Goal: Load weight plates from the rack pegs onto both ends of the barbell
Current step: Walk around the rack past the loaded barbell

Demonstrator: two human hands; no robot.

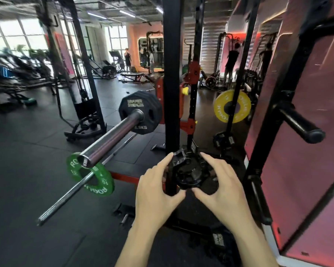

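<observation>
A small black weight plate (191,173) sits low against the black rack upright (172,74), apparently on a peg that is hidden behind it. My left hand (156,187) grips its left edge, index finger on top and thumb underneath. My right hand (220,182) grips its right edge the same way. The barbell sleeve (112,139) points toward me at upper left of my hands. A black Hammer Strength plate (131,105) marked 2.5 kg sits far up that sleeve, near the rack.
A green plate (102,187) is on a second bar lying on the floor under the sleeve. A yellow plate (222,105) hangs at right behind a thin post. A bare black peg (301,124) juts out at right. People stand far back.
</observation>
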